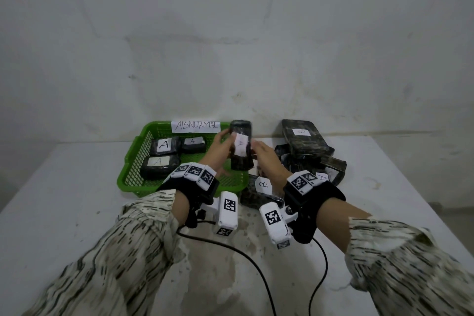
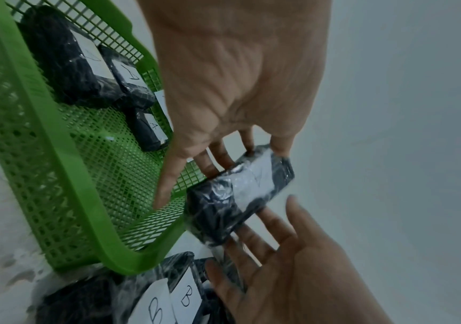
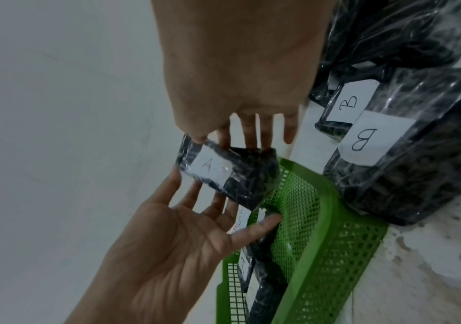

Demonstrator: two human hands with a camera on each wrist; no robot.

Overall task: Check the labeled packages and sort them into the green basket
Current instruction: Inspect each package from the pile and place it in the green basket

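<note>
White table (image 1: 77,213) against a stained grey wall. Green basket (image 1: 133,161) sits at centre left, paper sign "ABNORMAL" (image 1: 195,125) on its far rim. Three dark wrapped packages lie inside at the left, each labelled "A" (image 1: 164,146).

Held package (image 1: 240,147): dark wrap, white "A" label facing the person, raised upright over the basket's right edge. Left hand (image 1: 218,151) holds it on the left side, fingertips on its edge, fingers mostly extended rather than wrapped. Right hand (image 1: 266,159) holds the opposite side, thumb and fingertips touching the wrap, fingers spread and nearly straight. Package is supported between both hands; neither palm closes around it.

Pile of remaining packages (image 1: 305,146) rests on the table right of the basket; "B" labels (image 3: 362,140) visible on two nearest the basket corner.
</note>
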